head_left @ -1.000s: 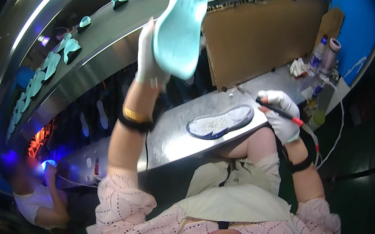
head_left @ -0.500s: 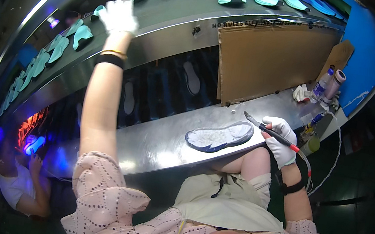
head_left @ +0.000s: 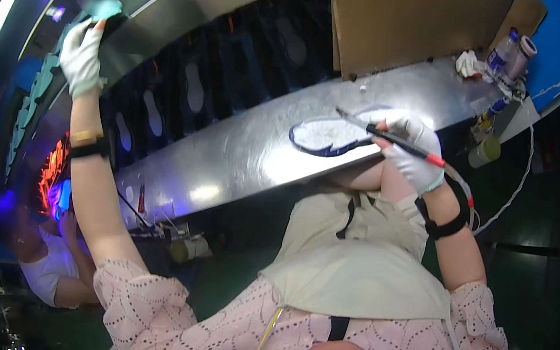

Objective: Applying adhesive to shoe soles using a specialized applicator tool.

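Observation:
My left hand (head_left: 83,61), in a white glove with bare fingertips, reaches up to the conveyor on the left. Its fingers are apart and point at a turquoise shoe sole piece (head_left: 107,7). The fingertips meet the near edge of that blurred piece; a firm grip does not show. In my gloved right hand (head_left: 410,151) is a slim brush (head_left: 401,142) with a black handle, a red end and a tube trailing from it. Its dark tip hangs over a shoe sole (head_left: 326,135), white inside with a dark blue rim, lying on the metal bench. The brush and hand cover part of the sole.
A cardboard sheet (head_left: 410,31) stands behind the bench (head_left: 238,161). At the right are a clear bottle (head_left: 501,52), a pink flask (head_left: 521,60), crumpled white cloth (head_left: 469,63) and a jar (head_left: 484,152). Soles (head_left: 194,87) lie in the dark recess. A co-worker (head_left: 56,265) sits left.
My left hand has come back and left along the conveyor to the turquoise piece. My right hand with the brush has moved left over the sole. The whole view has shifted.

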A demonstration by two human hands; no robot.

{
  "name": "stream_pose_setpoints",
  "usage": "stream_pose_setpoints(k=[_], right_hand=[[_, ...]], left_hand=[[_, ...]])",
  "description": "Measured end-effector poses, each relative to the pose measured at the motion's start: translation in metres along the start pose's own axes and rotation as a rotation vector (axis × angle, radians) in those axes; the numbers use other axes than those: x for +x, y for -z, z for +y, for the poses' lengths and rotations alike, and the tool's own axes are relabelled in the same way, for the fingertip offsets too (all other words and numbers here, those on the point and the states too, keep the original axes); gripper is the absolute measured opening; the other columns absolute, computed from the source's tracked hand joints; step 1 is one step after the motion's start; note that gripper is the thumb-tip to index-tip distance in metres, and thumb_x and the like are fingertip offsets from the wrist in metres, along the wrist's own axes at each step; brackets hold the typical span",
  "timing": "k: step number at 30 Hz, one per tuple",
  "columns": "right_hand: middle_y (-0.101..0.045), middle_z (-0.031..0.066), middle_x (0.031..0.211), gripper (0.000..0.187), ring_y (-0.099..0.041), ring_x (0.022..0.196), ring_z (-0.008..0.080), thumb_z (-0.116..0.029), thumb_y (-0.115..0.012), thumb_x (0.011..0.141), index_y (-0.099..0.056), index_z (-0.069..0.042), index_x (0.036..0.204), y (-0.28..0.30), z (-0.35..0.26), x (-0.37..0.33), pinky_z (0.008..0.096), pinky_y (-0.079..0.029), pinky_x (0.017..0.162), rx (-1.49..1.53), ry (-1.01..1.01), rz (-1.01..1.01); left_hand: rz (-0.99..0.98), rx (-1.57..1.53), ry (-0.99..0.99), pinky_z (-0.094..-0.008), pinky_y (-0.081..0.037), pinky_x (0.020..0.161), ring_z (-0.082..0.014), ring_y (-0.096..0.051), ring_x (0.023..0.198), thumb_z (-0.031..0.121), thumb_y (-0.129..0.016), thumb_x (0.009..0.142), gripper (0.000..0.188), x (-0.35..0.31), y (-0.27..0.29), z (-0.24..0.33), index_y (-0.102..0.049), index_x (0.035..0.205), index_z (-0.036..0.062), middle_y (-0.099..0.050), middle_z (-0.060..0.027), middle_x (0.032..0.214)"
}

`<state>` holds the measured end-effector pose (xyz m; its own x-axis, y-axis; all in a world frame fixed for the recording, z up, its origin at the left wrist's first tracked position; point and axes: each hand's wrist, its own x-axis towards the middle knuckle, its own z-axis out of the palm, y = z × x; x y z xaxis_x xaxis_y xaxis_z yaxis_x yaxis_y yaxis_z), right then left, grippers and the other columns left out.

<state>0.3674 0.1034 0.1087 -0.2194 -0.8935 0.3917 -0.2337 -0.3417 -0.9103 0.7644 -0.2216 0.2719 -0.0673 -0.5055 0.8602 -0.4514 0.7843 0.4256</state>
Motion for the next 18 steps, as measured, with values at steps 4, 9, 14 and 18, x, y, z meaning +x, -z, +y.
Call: stream_pose_setpoints(k=[4,9,14,18], right_hand=[[-0.061,0.0076,0.098,0.016,-0.059,0.086,0.011,0.003,-0.066,0.079,-0.059,-0.001,0.093,0.0,0.002,-0.004,0.0238,-0.048,0.08,-0.075,0.06,0.007],[-0.064,0.0049,0.095,0.019,-0.059,0.085,0.0094,0.002,-0.064,0.081,-0.059,0.0,0.1,0.0,-0.01,-0.014,0.0233,-0.047,0.081,0.088,-0.044,0.178],[-0.062,0.0033,0.096,0.017,-0.057,0.087,0.0082,0.003,-0.062,0.08,-0.058,-0.003,0.095,-0.008,-0.01,-0.028,0.022,-0.045,0.08,0.239,-0.164,0.174],[-0.056,-0.0007,0.097,0.017,-0.052,0.093,0.0085,0.001,-0.062,0.081,-0.057,-0.005,0.096,-0.007,-0.017,-0.033,0.0236,-0.042,0.084,0.39,-0.198,0.039]], left_hand=[[0.184,-0.918,0.203,-0.0369,-0.041,0.092,-0.0203,-0.056,0.093,0.017,-0.044,0.094,0.021,-0.026,0.022,0.069,-0.059,0.096,0.0031,-0.059,-0.0073,0.098],[-0.196,-1.805,0.349,-0.0305,-0.033,0.059,-0.0136,-0.034,0.058,0.022,-0.046,0.09,0.027,-0.064,0.025,0.1,-0.042,0.065,0.0119,-0.04,-0.0008,0.067],[-0.47,-1.741,1.032,-0.0271,-0.034,0.057,-0.0122,-0.035,0.062,0.035,-0.05,0.086,0.034,-0.197,-0.094,0.145,-0.045,0.059,0.0138,-0.042,-0.0003,0.068],[-0.508,-1.946,1.403,-0.0553,-0.04,0.095,-0.0386,-0.046,0.116,0.053,-0.047,0.085,0.047,-0.292,-0.135,0.184,-0.057,0.102,0.0101,-0.056,-0.0188,0.113]])
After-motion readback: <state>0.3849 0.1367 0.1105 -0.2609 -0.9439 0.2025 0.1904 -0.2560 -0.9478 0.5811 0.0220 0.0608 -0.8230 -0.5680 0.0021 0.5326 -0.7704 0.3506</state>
